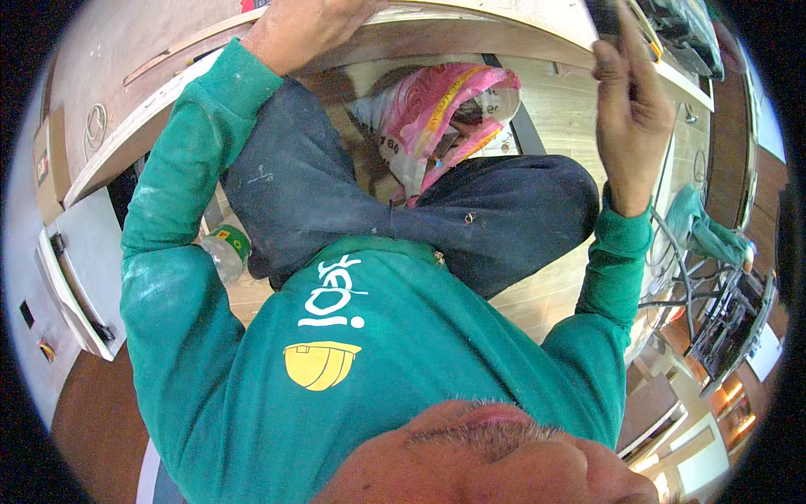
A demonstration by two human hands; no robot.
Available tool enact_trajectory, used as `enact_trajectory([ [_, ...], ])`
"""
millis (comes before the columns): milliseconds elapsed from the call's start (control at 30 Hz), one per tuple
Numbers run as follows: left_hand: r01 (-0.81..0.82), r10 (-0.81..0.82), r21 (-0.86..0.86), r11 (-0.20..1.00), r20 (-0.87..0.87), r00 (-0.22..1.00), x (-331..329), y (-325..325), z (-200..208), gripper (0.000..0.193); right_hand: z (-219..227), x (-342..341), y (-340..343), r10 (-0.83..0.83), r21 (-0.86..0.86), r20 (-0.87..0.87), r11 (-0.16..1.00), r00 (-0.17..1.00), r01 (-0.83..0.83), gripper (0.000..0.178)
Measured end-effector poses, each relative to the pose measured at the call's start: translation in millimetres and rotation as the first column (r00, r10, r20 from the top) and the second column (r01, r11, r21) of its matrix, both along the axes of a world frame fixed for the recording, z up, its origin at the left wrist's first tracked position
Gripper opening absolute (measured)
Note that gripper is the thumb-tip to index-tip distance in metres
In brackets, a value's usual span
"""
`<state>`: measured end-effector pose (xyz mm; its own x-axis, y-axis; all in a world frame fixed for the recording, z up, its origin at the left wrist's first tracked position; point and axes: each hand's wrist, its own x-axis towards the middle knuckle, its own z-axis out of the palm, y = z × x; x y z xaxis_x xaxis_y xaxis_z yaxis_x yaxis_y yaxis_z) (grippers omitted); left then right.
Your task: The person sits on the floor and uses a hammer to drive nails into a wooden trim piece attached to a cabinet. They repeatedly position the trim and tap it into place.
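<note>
At the top edge, my left hand (306,32) rests against a pale wooden panel (445,38). Its fingers stretch to the right along the panel, partly cut off by the picture's edge, and no held thing shows. On the right, my right hand (631,118) is raised by the panel's right end, thumb and fingers closed around a dark object (603,18). Most of that object lies outside the picture, and its kind cannot be made out. Below the panel, a crumpled pink and clear plastic bag (432,113) lies in front of my crossed legs.
A clear plastic bottle with a green label (225,249) stands beside my left leg. Cables (684,260) and a dark frame-like object (735,323) are at the right. A white cabinet-like panel (84,260) stands at the far left, near a coiled wire (96,124).
</note>
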<state>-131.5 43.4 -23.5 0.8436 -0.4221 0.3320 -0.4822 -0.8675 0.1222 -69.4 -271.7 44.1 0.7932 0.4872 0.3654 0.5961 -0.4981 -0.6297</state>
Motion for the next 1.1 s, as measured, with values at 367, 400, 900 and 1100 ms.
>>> enact_trajectory([
  [367,0.004,-0.004,-0.007,1.0,0.057,0.998,1,0,-1,0.007,-40,5,5,0.198,-0.209,0.193,0.965,0.961,-0.157,0.042],
  [400,0.001,-0.002,0.015,1.0,0.058,0.998,0,1,-3,0.007,-33,4,8,0.166,-0.164,0.197,0.977,0.966,-0.134,0.041],
  [900,0.002,-0.001,-0.009,1.0,0.034,0.999,-1,3,-3,0.008,-1,-2,12,-0.064,-0.068,0.167,0.995,0.984,0.076,0.042],
  [1100,0.008,-0.007,-0.031,0.999,0.041,0.999,2,1,-4,0.008,-36,-1,0,0.155,-0.326,0.123,0.939,0.98,-0.108,0.042],
])
